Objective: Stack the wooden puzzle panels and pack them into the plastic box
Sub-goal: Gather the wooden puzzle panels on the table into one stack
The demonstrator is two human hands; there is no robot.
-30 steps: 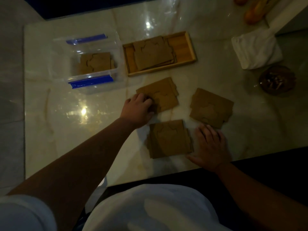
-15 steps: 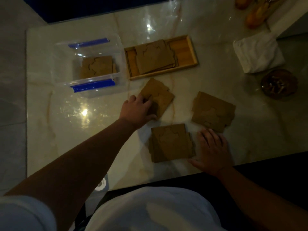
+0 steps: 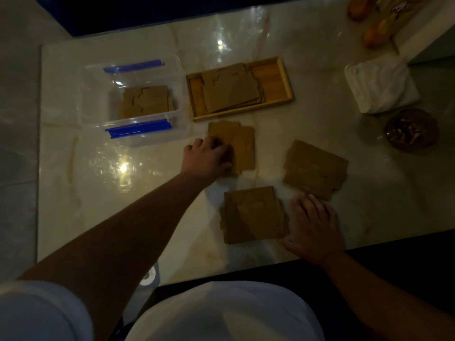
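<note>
Three brown wooden puzzle panels lie loose on the marble table. My left hand (image 3: 208,156) grips the left edge of the middle panel (image 3: 242,146). A near panel (image 3: 253,215) lies by the table's front edge, and my right hand (image 3: 312,225) rests flat beside its right side, fingers spread. A third panel (image 3: 315,169) lies to the right. The clear plastic box (image 3: 177,77) with blue clips stands at the back left and holds a panel (image 3: 145,100). A wooden tray (image 3: 286,80) behind holds more stacked panels (image 3: 230,87).
A folded white cloth (image 3: 380,86) and a dark round bowl (image 3: 411,129) sit at the right. Orange objects (image 3: 374,33) lie at the far right corner. The dark table edge runs close to my body.
My left hand has turned the middle panel on the table, from lying wide to standing more upright. The right hand has stayed in place.
</note>
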